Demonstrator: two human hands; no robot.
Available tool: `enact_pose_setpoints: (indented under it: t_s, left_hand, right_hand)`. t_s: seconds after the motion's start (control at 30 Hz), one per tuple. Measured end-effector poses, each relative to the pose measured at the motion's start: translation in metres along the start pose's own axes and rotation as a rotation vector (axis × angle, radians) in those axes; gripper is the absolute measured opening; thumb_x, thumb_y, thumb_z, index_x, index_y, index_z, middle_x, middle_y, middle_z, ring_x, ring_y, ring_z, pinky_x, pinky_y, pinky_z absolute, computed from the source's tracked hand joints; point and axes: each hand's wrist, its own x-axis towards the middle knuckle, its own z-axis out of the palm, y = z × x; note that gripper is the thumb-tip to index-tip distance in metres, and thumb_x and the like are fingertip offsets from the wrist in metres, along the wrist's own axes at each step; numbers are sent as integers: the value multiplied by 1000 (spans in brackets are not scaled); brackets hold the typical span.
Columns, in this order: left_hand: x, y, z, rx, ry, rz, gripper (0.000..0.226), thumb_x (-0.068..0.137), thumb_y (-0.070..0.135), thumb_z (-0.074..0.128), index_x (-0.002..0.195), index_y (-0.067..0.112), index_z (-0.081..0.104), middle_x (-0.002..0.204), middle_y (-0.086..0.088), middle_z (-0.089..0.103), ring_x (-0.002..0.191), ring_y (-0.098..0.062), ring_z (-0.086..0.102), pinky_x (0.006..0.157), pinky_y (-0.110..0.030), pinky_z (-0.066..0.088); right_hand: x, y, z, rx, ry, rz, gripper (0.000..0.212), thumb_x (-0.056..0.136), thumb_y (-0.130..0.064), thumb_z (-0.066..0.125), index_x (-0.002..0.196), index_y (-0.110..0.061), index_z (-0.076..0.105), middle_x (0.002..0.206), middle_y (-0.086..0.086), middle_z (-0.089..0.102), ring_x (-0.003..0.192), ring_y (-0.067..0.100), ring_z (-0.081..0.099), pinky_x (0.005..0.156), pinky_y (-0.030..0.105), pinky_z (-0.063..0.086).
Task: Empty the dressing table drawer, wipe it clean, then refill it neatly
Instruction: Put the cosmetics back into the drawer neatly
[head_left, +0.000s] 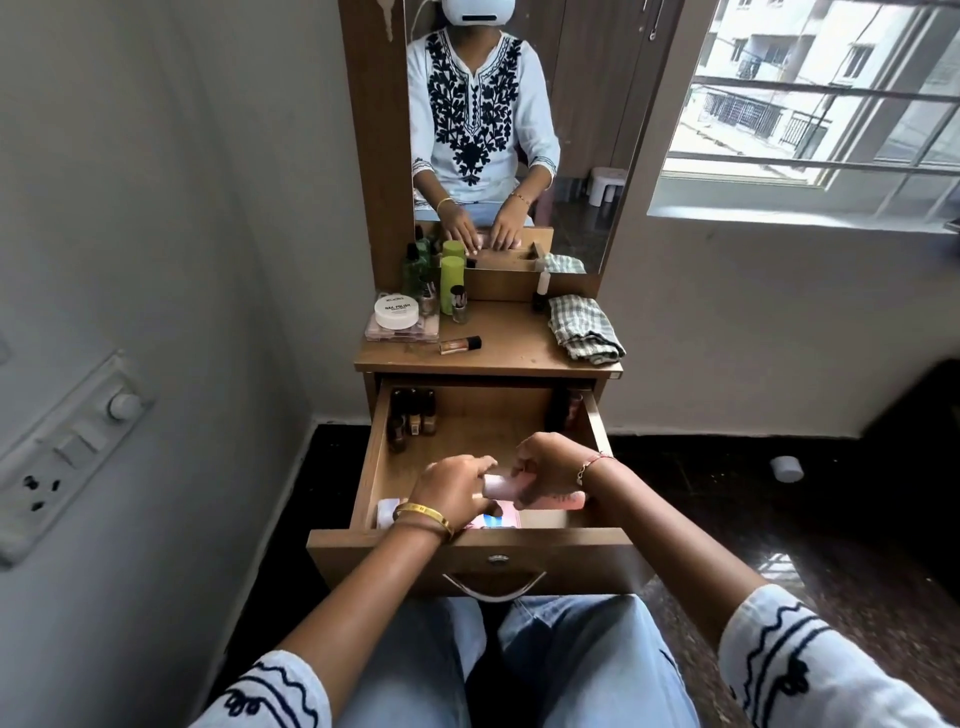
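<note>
Refilling looks under way: the open drawer (470, 426) already holds small bottles (413, 415) at its 11 o'clock corner. Both hands meet at 6 o'clock, left hand (451, 486) and right hand (548, 470) with fingers curled round a pale pink item (498, 486) (identity unclear). Next: seat it neatly beside the front items.

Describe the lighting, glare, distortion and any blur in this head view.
Head view: daylight comes from the window on the right, whose glass looks washed out; the dark floor carries a bright reflection; wide-angle distortion bends the wall switchboard and the window bars; the back of the open drawer lies in shadow, so its small bottles read dimly; both hands look slightly soft.
</note>
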Motion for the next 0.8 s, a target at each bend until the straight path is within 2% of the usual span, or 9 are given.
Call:
enact_pose_setpoints:
  t_s: [0.13,0.23,0.3,0.37,0.43,0.57,0.63,0.73,0.8]
  left_hand:
    - [0,-7,4,-135,-37,-142,62,75,25,73,132,16,48,129,-3,58,118,-19,54,99,-30,43]
    - [1,-8,5,-149,-49,-172,58,80,25,67,133,15,46,132,-3,56,121,-18,52,98,-28,42]
    - [1,-8,5,-142,-59,-181,54,84,30,63,133,15,46,133,-3,56,121,-17,52,96,-27,42]
    - [2,-9,6,-153,-67,-191,52,86,33,59,133,15,46,132,-4,56,120,-18,52,95,-27,42]
    - [2,-10,6,-171,-58,-201,48,88,32,56,133,14,47,132,-4,56,119,-18,53,94,-26,42]
    - [2,-9,8,-200,-30,-206,41,91,27,52,131,14,49,129,-6,58,116,-19,54,91,-25,42]
    - [1,-10,8,-208,-23,-205,39,92,25,51,130,14,50,127,-6,59,114,-19,55,91,-26,43]
    - [1,-11,8,-233,-21,-209,37,92,23,50,128,14,52,124,-6,61,112,-20,55,92,-26,43]
    - [1,-11,8,-257,-17,-212,35,92,21,50,126,14,54,125,-7,61,113,-20,55,94,-27,43]
  right_hand:
    - [1,8,8,-68,-81,89,42,68,-27,80,106,-11,68,105,6,67,82,15,55,74,27,50]
    - [2,16,19,-79,-130,133,30,71,-16,76,101,-12,70,103,7,67,83,18,59,81,27,53]
    - [1,18,24,-75,-165,129,25,77,-8,70,102,-11,70,110,9,68,93,22,63,70,18,49]
    - [0,19,26,-85,-180,111,27,82,-4,63,107,-12,69,114,10,67,99,22,63,50,4,36]
    - [1,22,29,-82,-167,86,29,85,-3,59,111,-12,68,116,9,66,103,21,62,40,0,30]
    - [1,24,30,-76,-164,72,28,87,-2,58,113,-7,67,117,13,66,109,26,61,62,9,39]
    - [0,24,29,-85,-175,64,28,86,-4,59,114,-7,67,117,13,66,105,25,61,65,14,42]
    - [0,26,28,-87,-205,90,30,88,-6,56,116,-14,67,114,8,66,81,12,54,43,2,34]
    - [-1,27,27,-67,-214,102,32,90,-7,53,118,-15,66,108,6,65,60,6,50,43,2,32]
